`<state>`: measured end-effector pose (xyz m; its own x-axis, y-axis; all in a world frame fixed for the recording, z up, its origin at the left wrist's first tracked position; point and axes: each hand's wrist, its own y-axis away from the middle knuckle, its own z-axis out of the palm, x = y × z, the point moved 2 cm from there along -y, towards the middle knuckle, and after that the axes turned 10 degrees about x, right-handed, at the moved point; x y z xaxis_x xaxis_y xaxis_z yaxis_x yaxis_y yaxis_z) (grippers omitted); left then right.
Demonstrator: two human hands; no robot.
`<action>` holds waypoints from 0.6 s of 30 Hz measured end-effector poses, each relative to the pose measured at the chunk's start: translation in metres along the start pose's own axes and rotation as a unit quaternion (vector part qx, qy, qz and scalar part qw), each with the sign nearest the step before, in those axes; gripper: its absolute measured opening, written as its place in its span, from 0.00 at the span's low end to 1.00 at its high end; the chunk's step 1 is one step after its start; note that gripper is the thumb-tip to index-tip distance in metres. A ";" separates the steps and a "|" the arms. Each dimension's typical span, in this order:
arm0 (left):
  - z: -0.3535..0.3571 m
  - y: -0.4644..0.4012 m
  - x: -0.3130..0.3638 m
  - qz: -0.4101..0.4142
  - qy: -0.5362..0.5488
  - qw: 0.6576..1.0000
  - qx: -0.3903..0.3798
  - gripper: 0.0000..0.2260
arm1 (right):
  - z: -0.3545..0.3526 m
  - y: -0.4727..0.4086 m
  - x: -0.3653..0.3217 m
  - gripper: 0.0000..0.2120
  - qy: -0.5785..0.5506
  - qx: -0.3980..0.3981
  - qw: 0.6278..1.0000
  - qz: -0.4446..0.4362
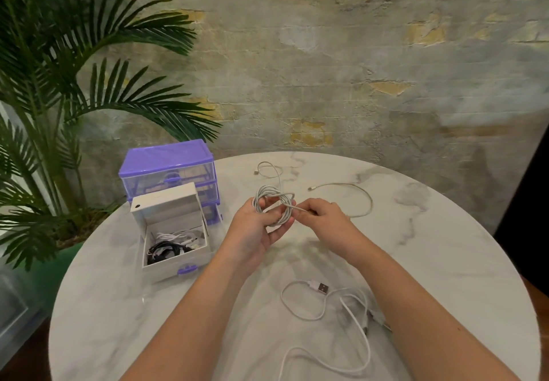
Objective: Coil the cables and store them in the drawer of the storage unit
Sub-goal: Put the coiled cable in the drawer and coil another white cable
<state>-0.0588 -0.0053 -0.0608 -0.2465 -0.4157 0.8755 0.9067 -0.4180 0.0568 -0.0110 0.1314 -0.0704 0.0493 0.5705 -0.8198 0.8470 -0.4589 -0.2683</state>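
Observation:
My left hand (255, 229) holds a coiled white cable (274, 202) above the middle of the round marble table (124, 306). My right hand (319, 217) pinches the loose end of that cable just right of the coil. A white drawer (175, 264) with a purple handle stands pulled out on the table at left, with black and white cables inside. Behind it is the purple storage unit (169, 169). Loose white cables lie on the table: one with a USB plug (322, 288) near me, two more (353, 190) at the back.
A potted palm (59, 83) stands to the left, beyond the table edge. A rough plastered wall rises behind the table. The long white cable near me loops under my right forearm toward the front edge (326, 363).

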 end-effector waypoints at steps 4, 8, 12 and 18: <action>-0.001 0.003 0.004 -0.042 0.037 0.998 0.002 0.09 | -0.006 0.000 -0.001 0.07 -0.088 -0.029 0.995 0.023; -0.005 -0.002 0.003 -0.063 -0.010 0.997 0.039 0.12 | -0.009 0.001 -0.001 0.05 -0.084 -0.068 0.994 0.020; -0.006 -0.006 0.003 -0.063 0.092 0.993 0.036 0.15 | -0.008 0.002 -0.003 0.06 -0.054 -0.075 0.996 0.001; -0.010 -0.007 0.003 -0.046 0.061 0.995 0.058 0.16 | -0.011 0.006 -0.002 0.05 -0.048 -0.055 0.997 -0.012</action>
<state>-0.0694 -0.0114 -0.0632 -0.3643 -0.4775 0.7996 0.9098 -0.3656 0.1962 -0.0005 0.1347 -0.0650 -0.0174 0.5103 -0.8598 0.9008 -0.3651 -0.2349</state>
